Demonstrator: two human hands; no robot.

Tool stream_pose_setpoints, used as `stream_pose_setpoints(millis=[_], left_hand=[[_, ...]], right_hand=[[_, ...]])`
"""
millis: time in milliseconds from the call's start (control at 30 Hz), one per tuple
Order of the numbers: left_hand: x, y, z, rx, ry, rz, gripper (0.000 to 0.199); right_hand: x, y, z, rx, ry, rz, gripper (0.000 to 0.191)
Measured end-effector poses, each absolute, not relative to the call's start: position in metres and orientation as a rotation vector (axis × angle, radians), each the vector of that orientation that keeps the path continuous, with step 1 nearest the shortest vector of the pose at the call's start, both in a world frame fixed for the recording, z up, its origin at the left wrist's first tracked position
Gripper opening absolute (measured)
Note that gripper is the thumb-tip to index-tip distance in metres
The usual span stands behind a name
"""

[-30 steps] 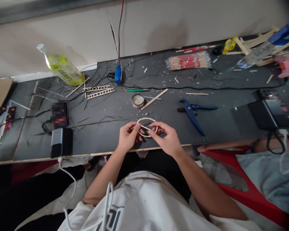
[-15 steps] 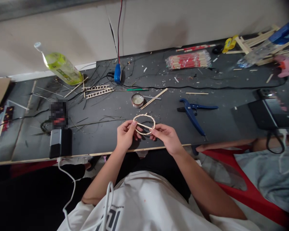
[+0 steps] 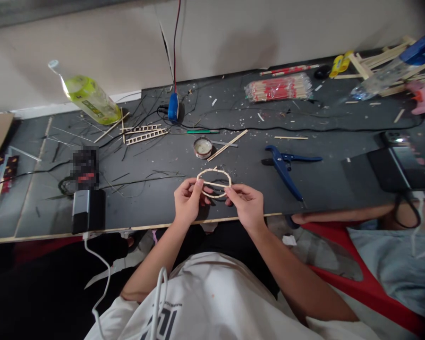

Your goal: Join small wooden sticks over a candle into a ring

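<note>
Just above the table's near edge, a pale ring [image 3: 220, 170] of short wooden pieces is held up between my two hands. A straight wooden stick [image 3: 214, 184] spans its opening from side to side. My left hand [image 3: 187, 200] pinches the ring's left side, thumb on top, by one end of the stick. At the right side, my right hand [image 3: 248, 204] pinches the ring and the stick's other end. Beyond the ring stands a small round tin [image 3: 202, 148] with pale contents, and two thin sticks [image 3: 230, 144] lie crossed beside it.
Blue cutters [image 3: 285, 172] lie to the right. Ladder-like wooden strips [image 3: 147, 137], a green bottle [image 3: 92, 101] and a power bank [image 3: 88, 211] are on the left. A bag of sticks [image 3: 279, 88] lies at the back. A person's arm [image 3: 340, 215] rests at the right edge.
Both hands and the ring have shifted slightly right. The stick across the ring has turned closer to level. Both hands keep their pinch.
</note>
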State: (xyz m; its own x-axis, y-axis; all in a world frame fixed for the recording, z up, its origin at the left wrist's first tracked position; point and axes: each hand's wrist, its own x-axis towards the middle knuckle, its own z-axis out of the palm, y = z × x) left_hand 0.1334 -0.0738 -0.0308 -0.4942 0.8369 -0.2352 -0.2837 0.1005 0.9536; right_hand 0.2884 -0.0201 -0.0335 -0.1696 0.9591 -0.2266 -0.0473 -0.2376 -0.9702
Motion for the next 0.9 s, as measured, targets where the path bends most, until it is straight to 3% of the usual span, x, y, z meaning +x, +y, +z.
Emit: stream_pose_setpoints(millis=[900], left_hand=[[0.1417, -0.0745, -0.0344, 0.586, 1.503, 1.633, 0.037]], right_hand=[[0.2865, -0.0163, -0.0374, -1.215, -1.085, 1.577, 0.03]])
